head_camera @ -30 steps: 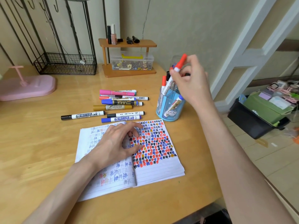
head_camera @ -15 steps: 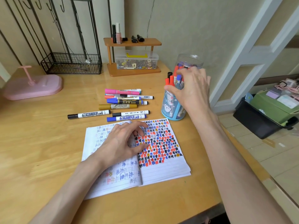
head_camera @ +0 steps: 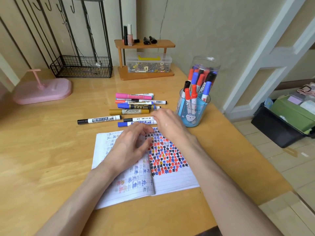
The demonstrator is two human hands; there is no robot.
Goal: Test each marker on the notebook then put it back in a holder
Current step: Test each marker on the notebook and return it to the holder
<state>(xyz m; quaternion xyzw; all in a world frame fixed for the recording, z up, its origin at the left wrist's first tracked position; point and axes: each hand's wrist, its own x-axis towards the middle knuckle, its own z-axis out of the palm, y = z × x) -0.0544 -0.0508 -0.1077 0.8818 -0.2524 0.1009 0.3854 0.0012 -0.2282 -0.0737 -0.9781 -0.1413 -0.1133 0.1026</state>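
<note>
Right grip, rid of the red-capped white marker now standing in the blue plastic holder, has dropped to loose markers on the wooden worktop. Pinching one? Cannot tell. Left grip relaxed on the lined paper notebook.

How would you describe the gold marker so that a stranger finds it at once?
On the wooden table, look just behind the open notebook, where loose markers lie left of the blue holder. The gold marker lies among them, cap pointing left. It alone has a gold cap and body; its neighbours are capped blue, black, red or pink.
</note>
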